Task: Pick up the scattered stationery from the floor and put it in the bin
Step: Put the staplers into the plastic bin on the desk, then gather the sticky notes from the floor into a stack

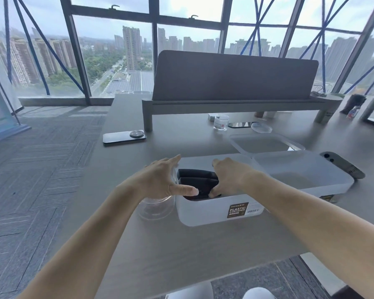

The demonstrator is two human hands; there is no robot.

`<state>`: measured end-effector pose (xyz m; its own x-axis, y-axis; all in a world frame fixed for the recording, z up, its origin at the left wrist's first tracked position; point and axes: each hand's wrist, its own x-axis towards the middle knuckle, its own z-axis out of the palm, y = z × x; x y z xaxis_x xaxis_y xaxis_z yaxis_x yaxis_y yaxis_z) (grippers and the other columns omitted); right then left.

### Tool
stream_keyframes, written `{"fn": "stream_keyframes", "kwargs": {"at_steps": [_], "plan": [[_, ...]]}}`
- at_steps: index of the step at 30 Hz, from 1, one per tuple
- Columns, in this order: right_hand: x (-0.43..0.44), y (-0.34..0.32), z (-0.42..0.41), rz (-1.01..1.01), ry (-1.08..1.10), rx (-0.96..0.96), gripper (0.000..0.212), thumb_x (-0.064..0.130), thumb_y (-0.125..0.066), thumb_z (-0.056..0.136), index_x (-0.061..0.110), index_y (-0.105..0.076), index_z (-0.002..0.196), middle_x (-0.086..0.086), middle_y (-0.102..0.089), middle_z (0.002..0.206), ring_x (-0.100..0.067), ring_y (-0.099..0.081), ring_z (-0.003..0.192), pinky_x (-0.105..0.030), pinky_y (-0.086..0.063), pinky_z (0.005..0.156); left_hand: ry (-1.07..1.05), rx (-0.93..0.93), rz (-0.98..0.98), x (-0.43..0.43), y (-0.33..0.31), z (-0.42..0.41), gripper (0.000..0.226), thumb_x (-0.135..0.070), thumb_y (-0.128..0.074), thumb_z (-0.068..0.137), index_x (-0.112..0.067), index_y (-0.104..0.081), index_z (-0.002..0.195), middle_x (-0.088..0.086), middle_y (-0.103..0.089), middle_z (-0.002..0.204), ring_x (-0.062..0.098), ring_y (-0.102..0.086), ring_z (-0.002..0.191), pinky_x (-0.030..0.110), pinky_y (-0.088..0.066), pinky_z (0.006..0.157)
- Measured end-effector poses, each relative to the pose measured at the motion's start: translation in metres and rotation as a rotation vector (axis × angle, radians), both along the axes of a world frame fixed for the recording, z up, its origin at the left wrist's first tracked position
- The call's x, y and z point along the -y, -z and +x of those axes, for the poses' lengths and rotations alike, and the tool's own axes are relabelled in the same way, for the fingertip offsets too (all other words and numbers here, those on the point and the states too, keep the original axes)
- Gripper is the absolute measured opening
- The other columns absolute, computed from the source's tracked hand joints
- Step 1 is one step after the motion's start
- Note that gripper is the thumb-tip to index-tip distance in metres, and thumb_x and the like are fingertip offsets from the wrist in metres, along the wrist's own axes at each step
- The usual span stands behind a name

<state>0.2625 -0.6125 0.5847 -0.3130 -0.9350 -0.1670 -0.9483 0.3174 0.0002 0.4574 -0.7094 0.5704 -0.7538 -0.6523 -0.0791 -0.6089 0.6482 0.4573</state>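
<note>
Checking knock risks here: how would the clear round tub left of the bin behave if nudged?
The clear round tub looks thin-walled and empty, so probably light and easily shoved. Standing upright on the smooth desk, it would likely slide rather than tip; knocked onto its side, it could roll.

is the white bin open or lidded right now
Open: the bin carries no lid, and black items show inside through its bare top.
</note>
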Motion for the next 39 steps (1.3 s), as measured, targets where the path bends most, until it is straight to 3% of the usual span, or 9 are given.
{"fn": "stream_keyframes", "kwargs": {"at_steps": [4,8,11,15,20,25,32,36,39], "plan": [[-0.029,-0.035,-0.017,-0.062,0.036,-0.206,0.067,0.056,-0.071,0.081,0.019,-0.047,0.132,-0.002,-0.061,0.121,-0.027,-0.061,0.106,-0.038,-0.049,0.079,0.06,0.026,-0.153,-0.012,-0.025,-0.016,0.108,-0.087,-0.056,0.067,-0.033,-0.024,0.155,-0.003,-0.035,0.156,0.023,-0.027,0.144,0.043,-0.028,0.115],[-0.105,-0.067,-0.037,-0.152,0.199,-0.264,0.06,0.052,-0.063,0.087,0.02,-0.046,0.134,-0.003,-0.06,0.126,-0.028,-0.062,0.11,-0.041,-0.053,0.086,0.27,-0.075,-0.208,-0.056,-0.06,-0.061,0.086,-0.076,-0.058,0.079,-0.032,-0.036,0.15,-0.003,-0.043,0.151,0.021,-0.037,0.138,0.04,-0.034,0.112],[-0.189,-0.073,-0.042,-0.21,0.367,-0.208,0.058,0.053,-0.063,0.086,0.022,-0.051,0.133,-0.004,-0.061,0.126,-0.028,-0.062,0.111,-0.039,-0.052,0.088,0.433,-0.217,-0.128,-0.111,-0.067,-0.093,0.066,-0.062,-0.063,0.085,-0.026,-0.051,0.14,-0.007,-0.059,0.134,0.012,-0.058,0.113,0.03,-0.047,0.098],[-0.31,-0.048,-0.015,-0.169,0.521,-0.195,0.047,0.052,-0.059,0.091,0.022,-0.056,0.127,-0.003,-0.061,0.123,-0.026,-0.06,0.109,-0.038,-0.051,0.086,0.612,-0.294,-0.02,-0.202,-0.032,-0.115,0.034,-0.045,-0.068,0.089,-0.026,-0.068,0.118,-0.014,-0.068,0.1,0.004,-0.065,0.084,0.027,-0.055,0.076],[-0.437,0.014,0.052,-0.067,0.741,-0.139,0.048,0.058,-0.057,0.09,0.023,-0.058,0.124,-0.002,-0.061,0.125,-0.027,-0.06,0.11,-0.04,-0.05,0.084,0.818,-0.128,0.017,-0.32,0.035,-0.109,0.027,-0.045,-0.067,0.09,-0.029,-0.073,0.111,-0.014,-0.072,0.1,0.001,-0.062,0.077,0.008,-0.044,0.063],[-0.533,0.073,0.121,-0.07,0.98,0.0,0.048,0.057,-0.059,0.09,0.025,-0.058,0.125,-0.001,-0.06,0.126,-0.025,-0.06,0.11,-0.039,-0.05,0.087,0.934,-0.013,0.143,-0.411,0.104,-0.081,0.018,-0.035,-0.068,0.09,-0.02,-0.078,0.093,-0.002,-0.075,0.092,0.016,-0.069,0.087,0.027,-0.053,0.075],[-0.619,0.141,0.157,0.01,1.218,0.174,0.041,0.053,-0.06,0.088,0.026,-0.059,0.119,-0.004,-0.058,0.122,-0.027,-0.06,0.103,-0.041,-0.051,0.087,1.062,0.164,0.194,-0.475,0.186,-0.059,0.02,-0.033,-0.064,0.09,-0.018,-0.073,0.081,-0.006,-0.065,0.072,0.011,-0.058,0.064,0.02,-0.042,0.05],[-0.648,0.181,0.139,-0.034,1.349,0.249,0.039,0.054,-0.061,0.088,0.026,-0.061,0.116,-0.003,-0.06,0.117,-0.027,-0.059,0.101,-0.042,-0.052,0.085,1.079,0.279,0.171,-0.5,0.227,-0.097,0.031,-0.029,-0.057,0.087,-0.004,-0.06,0.07,0.007,-0.054,0.064,0.017,-0.043,0.057,0.026,-0.033,0.054],[-0.668,0.216,0.112,-0.041,1.414,0.318,0.038,0.053,-0.061,0.088,0.025,-0.061,0.115,-0.003,-0.062,0.116,-0.027,-0.06,0.1,-0.04,-0.052,0.084,1.109,0.355,0.136,-0.52,0.26,-0.136,0.033,-0.037,-0.054,0.083,-0.011,-0.055,0.064,0.007,-0.056,0.067,0.018,-0.043,0.057,0.028,-0.033,0.056]]}}
